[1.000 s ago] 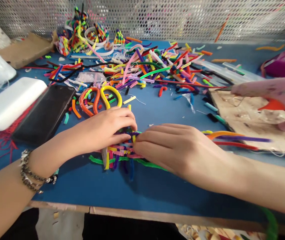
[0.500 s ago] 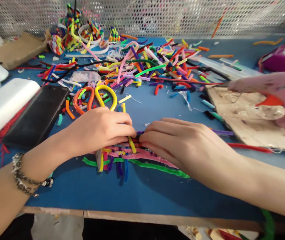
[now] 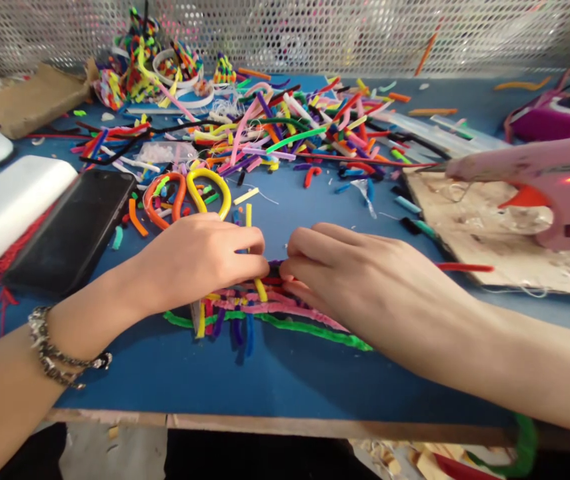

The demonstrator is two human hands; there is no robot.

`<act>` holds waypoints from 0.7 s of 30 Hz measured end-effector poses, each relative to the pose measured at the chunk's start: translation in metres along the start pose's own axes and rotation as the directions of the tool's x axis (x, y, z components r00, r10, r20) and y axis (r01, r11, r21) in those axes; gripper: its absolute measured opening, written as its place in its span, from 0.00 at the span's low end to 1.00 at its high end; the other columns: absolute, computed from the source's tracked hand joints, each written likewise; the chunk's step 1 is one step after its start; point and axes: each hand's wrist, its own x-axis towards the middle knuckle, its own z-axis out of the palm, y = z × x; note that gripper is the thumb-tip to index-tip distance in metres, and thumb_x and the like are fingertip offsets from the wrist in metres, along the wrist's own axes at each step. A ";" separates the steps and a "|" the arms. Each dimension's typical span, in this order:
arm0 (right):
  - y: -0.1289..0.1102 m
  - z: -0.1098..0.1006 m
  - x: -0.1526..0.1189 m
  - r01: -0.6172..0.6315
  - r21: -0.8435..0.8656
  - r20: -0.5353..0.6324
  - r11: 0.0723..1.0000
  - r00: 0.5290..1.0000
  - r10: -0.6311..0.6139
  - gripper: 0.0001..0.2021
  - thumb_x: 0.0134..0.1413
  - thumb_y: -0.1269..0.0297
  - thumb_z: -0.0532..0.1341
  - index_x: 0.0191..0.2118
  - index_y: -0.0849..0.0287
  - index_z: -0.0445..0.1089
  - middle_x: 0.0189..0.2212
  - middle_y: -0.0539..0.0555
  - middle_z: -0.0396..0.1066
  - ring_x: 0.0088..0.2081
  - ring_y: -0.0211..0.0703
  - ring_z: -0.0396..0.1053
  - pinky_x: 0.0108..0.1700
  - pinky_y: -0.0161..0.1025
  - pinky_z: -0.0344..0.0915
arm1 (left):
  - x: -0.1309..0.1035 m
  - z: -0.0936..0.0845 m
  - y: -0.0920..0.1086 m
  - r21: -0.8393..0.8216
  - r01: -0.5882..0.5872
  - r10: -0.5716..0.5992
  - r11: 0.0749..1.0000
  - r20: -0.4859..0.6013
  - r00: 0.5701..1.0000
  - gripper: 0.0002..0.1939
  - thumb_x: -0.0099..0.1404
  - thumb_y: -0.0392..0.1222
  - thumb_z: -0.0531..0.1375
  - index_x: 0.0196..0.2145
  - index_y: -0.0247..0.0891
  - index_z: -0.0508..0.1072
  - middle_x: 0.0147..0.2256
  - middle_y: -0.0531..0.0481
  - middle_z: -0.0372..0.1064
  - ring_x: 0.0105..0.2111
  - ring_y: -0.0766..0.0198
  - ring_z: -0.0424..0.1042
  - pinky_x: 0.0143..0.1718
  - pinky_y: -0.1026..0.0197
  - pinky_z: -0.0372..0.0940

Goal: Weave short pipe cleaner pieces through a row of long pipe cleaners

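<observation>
A woven strip of pipe cleaners in pink, red, purple and yellow lies on the blue table under both hands. My left hand is closed on its upper part, beside an upright yellow pipe cleaner. My right hand pinches the dark and red strands just right of it, its fingertips close to the left ones. A green pipe cleaner runs across the near side, with short blue and purple ends hanging past it. Under my left hand lie scissors with orange and yellow handles, blade tip showing below.
A heap of loose pipe cleaners covers the back. On the right, a pink glue gun with a lit red light is over cardboard. A black phone and a white box-like object lie left. Perforated metal stands behind.
The red pipe cleaner end right of my right hand has slid left, and the purple end there is no longer visible. My right fingers are more bent. The view has shifted slightly.
</observation>
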 end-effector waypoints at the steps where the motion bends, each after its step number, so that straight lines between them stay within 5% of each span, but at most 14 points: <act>1: -0.001 0.001 0.001 0.008 -0.011 0.002 1.000 1.000 -0.008 0.16 0.60 0.75 0.49 0.24 0.60 0.65 0.24 0.53 0.62 0.26 0.40 0.57 0.28 0.37 0.53 | 0.000 0.001 0.000 0.013 -0.013 0.014 1.000 -0.026 1.000 0.14 0.70 0.36 0.50 0.35 0.43 0.75 0.36 0.53 0.73 0.32 0.64 0.71 0.30 0.61 0.56; 11: -0.009 -0.007 0.001 0.033 -0.020 0.019 0.999 0.999 -0.032 0.15 0.61 0.78 0.47 0.26 0.59 0.63 0.20 0.50 0.60 0.22 0.41 0.54 0.29 0.38 0.49 | 0.001 0.005 0.000 0.038 -0.019 0.024 0.999 -0.142 0.990 0.16 0.72 0.38 0.48 0.31 0.37 0.73 0.28 0.53 0.71 0.26 0.65 0.70 0.27 0.62 0.58; 21: -0.010 -0.016 0.001 0.038 0.386 -0.037 0.922 0.999 -0.026 0.16 0.65 0.73 0.45 0.31 0.61 0.66 0.25 0.50 0.64 0.26 0.36 0.58 0.30 0.34 0.55 | 0.001 0.002 0.002 0.054 -0.029 0.034 0.998 -0.091 0.995 0.13 0.70 0.36 0.50 0.31 0.40 0.73 0.31 0.54 0.73 0.27 0.67 0.70 0.30 0.62 0.57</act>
